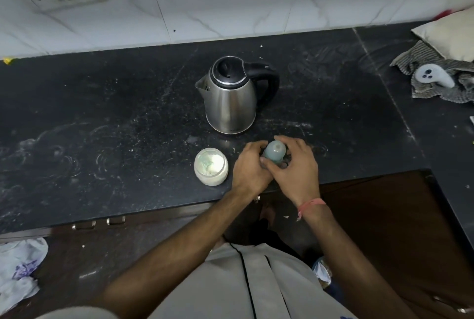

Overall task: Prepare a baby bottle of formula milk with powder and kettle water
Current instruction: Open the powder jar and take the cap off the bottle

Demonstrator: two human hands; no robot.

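Both the left hand [250,164] and right hand [295,162] grasp the capped baby bottle [274,150] upright on the bench [102,126], likely steadying it for opening, near the kettle [230,95] and powder jar [210,166]

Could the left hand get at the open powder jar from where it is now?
Probably yes. The powder jar stands open just beside the left hand with bare counter between, but that hand and the right hand are both holding the baby bottle.

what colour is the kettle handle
Black, on the steel kettle's handle; it shows best in the head view.
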